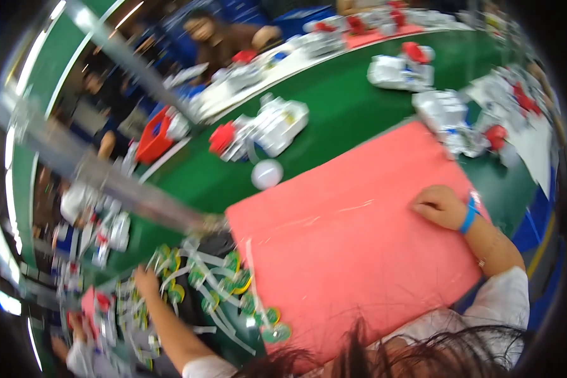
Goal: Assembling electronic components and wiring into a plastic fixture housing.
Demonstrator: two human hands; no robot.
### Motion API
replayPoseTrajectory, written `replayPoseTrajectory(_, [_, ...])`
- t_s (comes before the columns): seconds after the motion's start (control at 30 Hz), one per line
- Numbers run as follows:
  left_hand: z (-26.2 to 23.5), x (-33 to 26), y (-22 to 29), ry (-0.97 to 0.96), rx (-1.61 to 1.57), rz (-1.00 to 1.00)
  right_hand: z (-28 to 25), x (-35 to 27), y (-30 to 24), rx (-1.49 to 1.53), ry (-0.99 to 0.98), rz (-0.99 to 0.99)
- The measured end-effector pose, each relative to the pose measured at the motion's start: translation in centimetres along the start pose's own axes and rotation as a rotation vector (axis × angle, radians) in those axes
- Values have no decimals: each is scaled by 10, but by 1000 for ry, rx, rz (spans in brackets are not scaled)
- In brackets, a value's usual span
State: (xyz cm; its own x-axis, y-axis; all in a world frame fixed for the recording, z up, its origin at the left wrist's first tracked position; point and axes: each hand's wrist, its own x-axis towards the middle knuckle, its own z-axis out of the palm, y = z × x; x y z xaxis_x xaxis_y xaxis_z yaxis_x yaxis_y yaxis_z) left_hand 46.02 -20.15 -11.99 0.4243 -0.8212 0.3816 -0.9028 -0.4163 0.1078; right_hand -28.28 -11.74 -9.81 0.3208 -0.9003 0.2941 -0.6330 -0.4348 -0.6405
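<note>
My left hand reaches out to the left, into a spread of round green-and-yellow pieces with pale straps. Its fingers are small and blurred there, so I cannot make out whether they grip a strap. On the right, my right hand rests on a large pink mat with its fingers curled in; nothing shows in them. A blue band circles that wrist. Several of the round pieces lie against the mat's left edge.
Beyond the mat runs a green conveyor belt carrying white bundles with red parts. A white ball-like thing sits by the mat's far edge. A slanting metal post stands at the left. Other people work across the belt and at far left.
</note>
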Motion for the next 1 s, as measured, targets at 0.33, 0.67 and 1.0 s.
replayPoseTrajectory(0.33, [-38,-28,22,321,-239,125,42,11,-10,-3,49,73])
replayPoseTrajectory(0.67, [-53,-29,46,476,-777,49,31,11,-22,24,40,107])
replayPoseTrajectory(1.0, [-104,-124,153,256,-630,645,24,5,-18,29,29,81])
